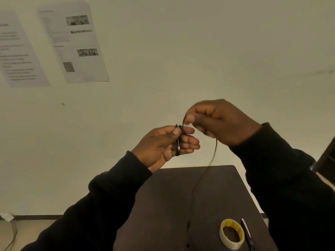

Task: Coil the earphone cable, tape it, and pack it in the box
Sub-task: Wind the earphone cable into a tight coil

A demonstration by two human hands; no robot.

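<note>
A thin black earphone cable [213, 151] is wound in a few loops around the fingers of my left hand [163, 145], whose thumb presses the loops in place. Just above and to the right, my right hand [217, 120] pinches the cable between thumb and fingers. From there the loose length hangs down, blurred, to the dark brown table [163, 205]. A roll of clear tape [232, 233] with a yellow core lies on the table at the lower right. No box is in view.
Scissors [246, 232] lie just right of the tape roll. Two printed sheets [72, 44] are stuck on the pale wall behind. Cables and a plug [7, 217] lie on the floor at the lower left. A dark object [326, 160] stands at the right edge.
</note>
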